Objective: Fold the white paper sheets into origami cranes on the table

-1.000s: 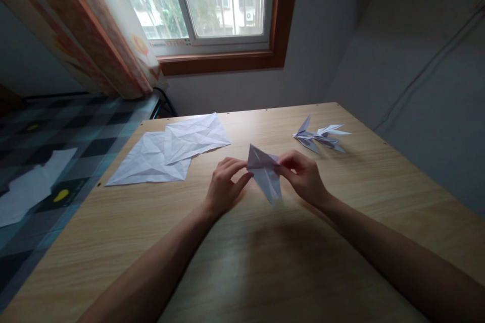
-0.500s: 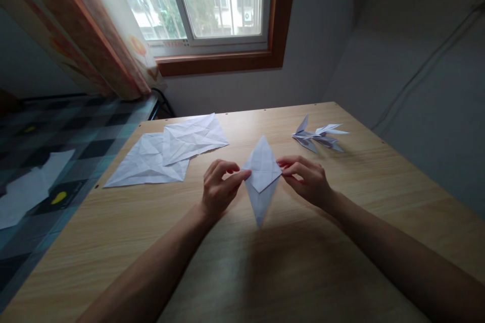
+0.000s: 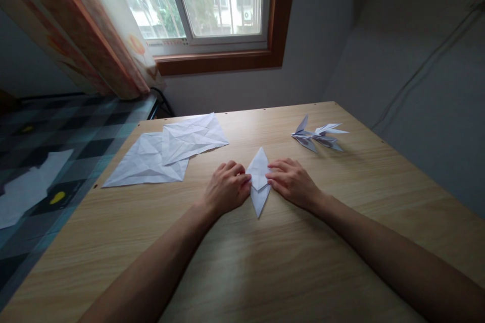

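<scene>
In the head view, the left hand and right hand grasp opposite side edges of the folded paper diamond, mid-width on the worktop. Creased sheets near the far-left corner and origami petals toward the far-right leave room between.

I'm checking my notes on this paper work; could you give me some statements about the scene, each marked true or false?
1. The left hand and right hand both touch the folded paper. True.
2. The folded paper is to the left of both hands. False: it is between them.
3. Two creased sheets lie on the table. True.
4. Those creased sheets lie apart. False: they overlap.
5. Pointed-flap paper lies beyond the right hand. True.
</scene>
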`<state>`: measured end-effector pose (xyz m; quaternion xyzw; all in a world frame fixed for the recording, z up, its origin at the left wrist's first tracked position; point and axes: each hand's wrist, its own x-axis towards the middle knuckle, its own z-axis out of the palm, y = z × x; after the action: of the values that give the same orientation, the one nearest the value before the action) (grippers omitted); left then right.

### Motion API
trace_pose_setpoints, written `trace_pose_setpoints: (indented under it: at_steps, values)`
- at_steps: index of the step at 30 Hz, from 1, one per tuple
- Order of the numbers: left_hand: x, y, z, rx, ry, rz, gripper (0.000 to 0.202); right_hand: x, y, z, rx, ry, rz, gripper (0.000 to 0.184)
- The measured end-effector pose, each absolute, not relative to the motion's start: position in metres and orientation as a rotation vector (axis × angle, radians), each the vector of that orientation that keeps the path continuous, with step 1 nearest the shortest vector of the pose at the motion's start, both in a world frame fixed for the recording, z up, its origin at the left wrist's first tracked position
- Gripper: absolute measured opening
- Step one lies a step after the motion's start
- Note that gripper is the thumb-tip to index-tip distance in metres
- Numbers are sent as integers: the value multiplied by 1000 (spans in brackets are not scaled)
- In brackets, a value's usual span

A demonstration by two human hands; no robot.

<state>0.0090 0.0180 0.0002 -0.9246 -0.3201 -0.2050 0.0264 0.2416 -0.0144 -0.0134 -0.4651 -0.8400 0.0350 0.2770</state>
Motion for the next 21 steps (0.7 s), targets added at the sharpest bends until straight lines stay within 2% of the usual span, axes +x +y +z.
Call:
trace_pose_setpoints:
  at_steps: [9,12,18,21]
  values:
    - [18,6,10,-2718,-1086,-430,45,240,-21,-13,-1419,-2297,-58,21]
    - [17,7,7,-2716,-1089,-464,42,236,-22,-14,-1509,-2224,-28,23]
    - [14,14,-3,-2712,-1264,-655,23,230,-17,-18,-1625,-2076,93,29]
    - [14,18,-6,-2686,-1418,-690,34,229,-13,-19,-1638,-2008,217,24]
